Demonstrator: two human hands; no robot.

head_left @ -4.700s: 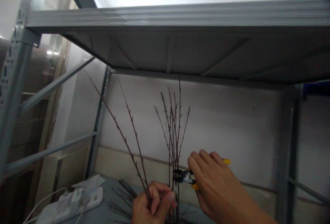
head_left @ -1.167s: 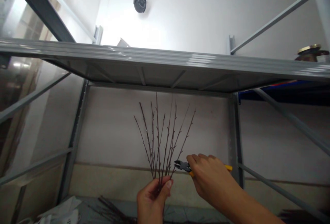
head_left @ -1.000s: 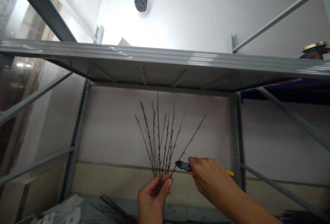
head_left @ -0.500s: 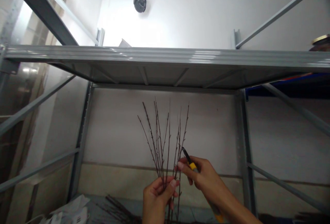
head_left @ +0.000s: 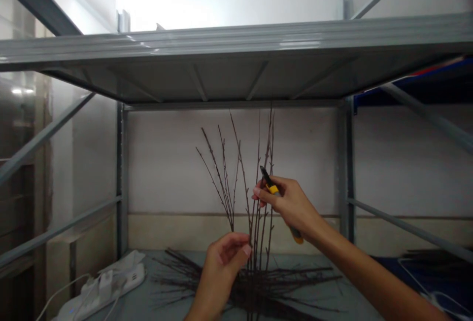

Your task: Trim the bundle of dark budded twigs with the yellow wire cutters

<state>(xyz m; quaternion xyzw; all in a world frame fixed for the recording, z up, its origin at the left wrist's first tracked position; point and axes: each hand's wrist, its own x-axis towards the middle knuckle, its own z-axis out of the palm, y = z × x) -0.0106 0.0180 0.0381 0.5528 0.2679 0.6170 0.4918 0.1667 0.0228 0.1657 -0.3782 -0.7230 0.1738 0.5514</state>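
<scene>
Shifted since the previous frame: the head view has tipped down, bringing the desk into sight and setting both hands lower against the wall.

Head view, centre: right hand [head_left: 291, 202], closed around the yellow handles of the cutters [head_left: 274, 191], black head pointing up and left, fingertips just beside the upright stems. Left hand [head_left: 221, 274], lower centre, half curled at the base of the twigs [head_left: 220, 182]; whether it grips them cannot be told. Twigs: thin, dark, budded, rising in a loose fan, their tips near the underside of the shelf [head_left: 236, 77].

Handling note: stems cross closely near the right hand, so any single one would be hard to isolate.

Surroundings: twig pile [head_left: 258, 286] spread on the grey desk [head_left: 354, 291] below the hands, partly behind the left hand. Power strip [head_left: 107, 286] at lower left, with white cables. Steel post [head_left: 121, 178] at left.
</scene>
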